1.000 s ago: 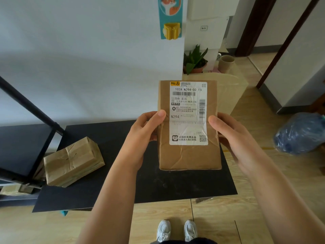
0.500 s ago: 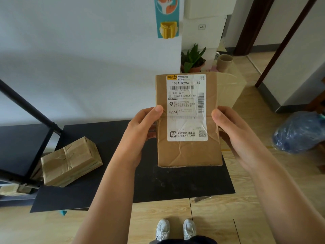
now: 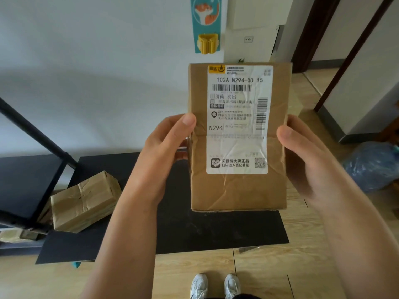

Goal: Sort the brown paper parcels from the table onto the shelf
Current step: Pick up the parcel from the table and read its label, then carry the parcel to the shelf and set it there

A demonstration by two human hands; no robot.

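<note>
While both hands — left hand (image 3: 164, 156) at nine o'clock, right hand (image 3: 306, 160) at three — clasped the upright parcel (image 3: 237, 190) above the table (image 3: 216, 229), the shelf (image 3: 28, 180) lay toward eight o'clock, nearer the left.

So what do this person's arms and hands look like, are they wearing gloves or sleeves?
No gloves and no sleeves in view: the left hand and right hand are bare, forearms uncovered, with no rings, watch or bracelets showing. Fingernails are short. Below, white sneakers are worn.
</note>
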